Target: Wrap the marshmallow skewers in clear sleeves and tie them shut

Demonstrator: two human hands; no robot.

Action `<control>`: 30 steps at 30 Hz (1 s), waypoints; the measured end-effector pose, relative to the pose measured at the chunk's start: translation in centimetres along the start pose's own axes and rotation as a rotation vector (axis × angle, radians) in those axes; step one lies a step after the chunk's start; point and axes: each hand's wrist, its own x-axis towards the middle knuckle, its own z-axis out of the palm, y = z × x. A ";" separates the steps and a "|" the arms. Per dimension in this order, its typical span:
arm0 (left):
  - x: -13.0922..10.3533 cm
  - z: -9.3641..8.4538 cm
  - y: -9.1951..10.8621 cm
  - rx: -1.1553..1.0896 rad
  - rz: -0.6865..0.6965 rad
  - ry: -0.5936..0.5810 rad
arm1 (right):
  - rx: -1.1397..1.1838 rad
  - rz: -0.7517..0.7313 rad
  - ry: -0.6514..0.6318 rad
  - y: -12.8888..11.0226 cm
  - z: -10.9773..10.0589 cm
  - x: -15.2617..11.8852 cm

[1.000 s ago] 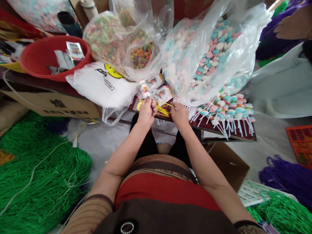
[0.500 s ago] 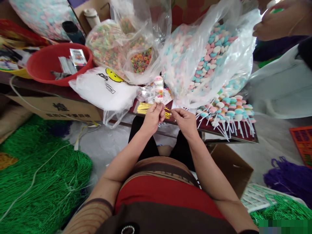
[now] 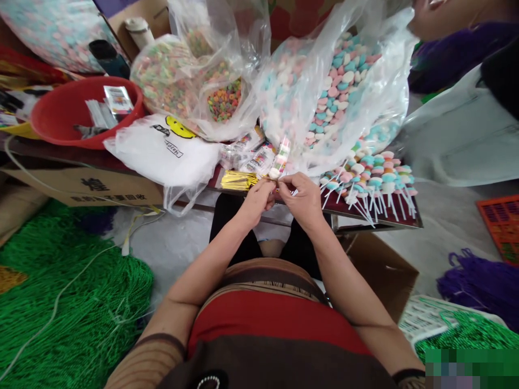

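A wrapped marshmallow candy stick [image 3: 280, 158], in clear film with pink, white and green pieces, leans to the right above my hands. My left hand [image 3: 258, 203] is closed around its lower end. Against that spot, my right hand [image 3: 303, 199] pinches a thin yellow twist tie, now mostly hidden by the fingers. Just beyond my left hand lies a bundle of yellow twist ties [image 3: 238, 180] on the table edge. Printed clear wrappers [image 3: 259, 161] are behind the candy stick. Several unwrapped marshmallow sticks [image 3: 377, 175] lie piled to the right of my right hand.
Open plastic bags hold marshmallows [image 3: 338, 81] and ring-shaped candies [image 3: 224, 100]. On the left are a white plastic bag [image 3: 170, 154] and a red basin [image 3: 48, 121]. A cardboard box [image 3: 381, 270] stands below. Another person's arm [image 3: 454, 19] shows at top right.
My right hand has moved in against my left at the base of the candy stick. The stick has tipped from upright toward the right. The other person's hand has shifted up, mostly out of view.
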 end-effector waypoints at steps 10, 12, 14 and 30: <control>0.2 0.3 -0.3 -0.099 0.016 0.056 | 0.243 0.274 0.028 -0.3 0.2 -0.6; 0.0 0.3 -0.2 -0.109 -0.004 0.031 | 0.452 0.416 -0.007 -0.2 0.2 -0.6; -0.3 0.1 0.0 -0.116 -0.050 -0.011 | 0.606 0.508 -0.036 0.1 0.2 -0.7; -1.4 -0.7 1.1 -0.264 -0.440 -0.312 | 0.877 0.481 -0.258 2.4 -0.3 -1.1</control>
